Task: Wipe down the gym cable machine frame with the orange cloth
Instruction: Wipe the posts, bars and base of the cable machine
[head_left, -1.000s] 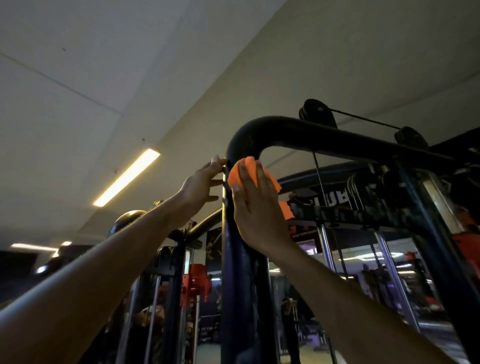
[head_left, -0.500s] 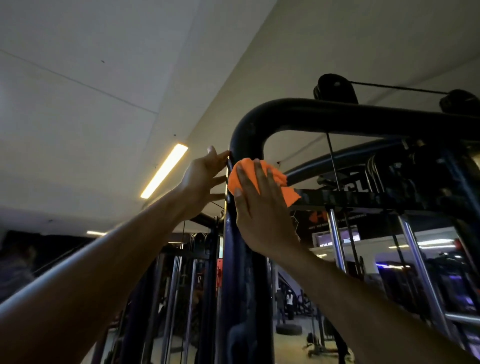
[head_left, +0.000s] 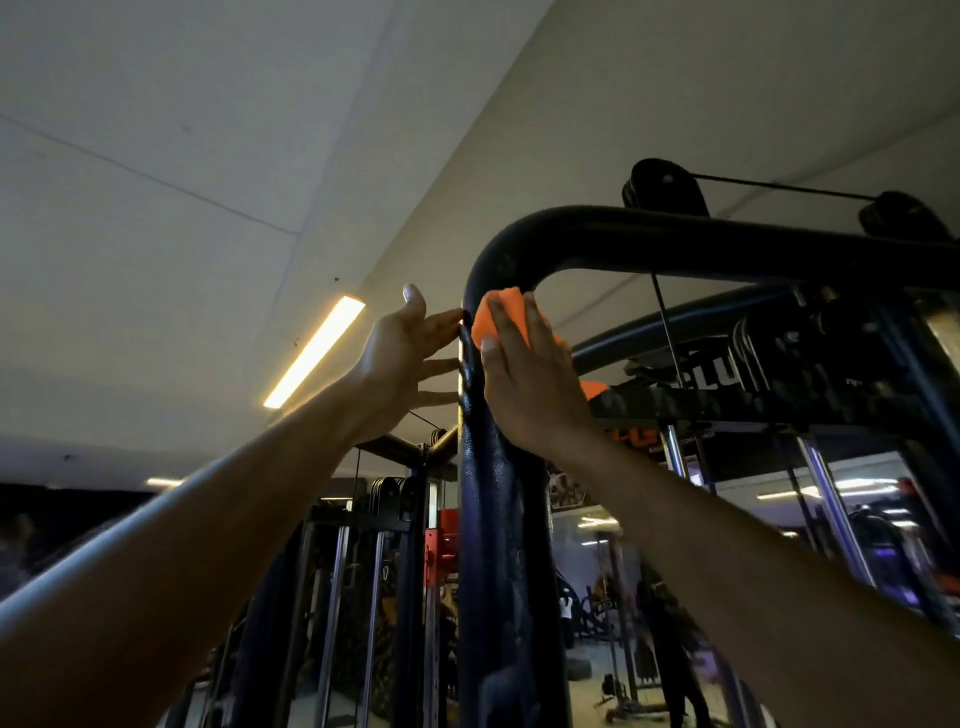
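The cable machine's dark frame (head_left: 493, 519) rises as a thick upright post in the middle and bends right into a top bar (head_left: 727, 244). My right hand (head_left: 524, 379) presses the orange cloth (head_left: 501, 312) flat against the post just under the bend, fingers straight. Part of the cloth hangs out below the hand at its right side. My left hand (head_left: 400, 358) is raised on the post's left side, fingers spread, fingertips touching the post's edge.
Two pulleys (head_left: 662, 187) with a cable sit on the top bar. Chrome guide rods (head_left: 831, 499) and weight stacks stand at the right; another rack with a red part (head_left: 441, 545) stands behind on the left. A ceiling light strip (head_left: 317, 351) glows overhead.
My right hand has slid the cloth up the post toward the bend. The left hand stays at the post's left edge. My view has shifted slightly.
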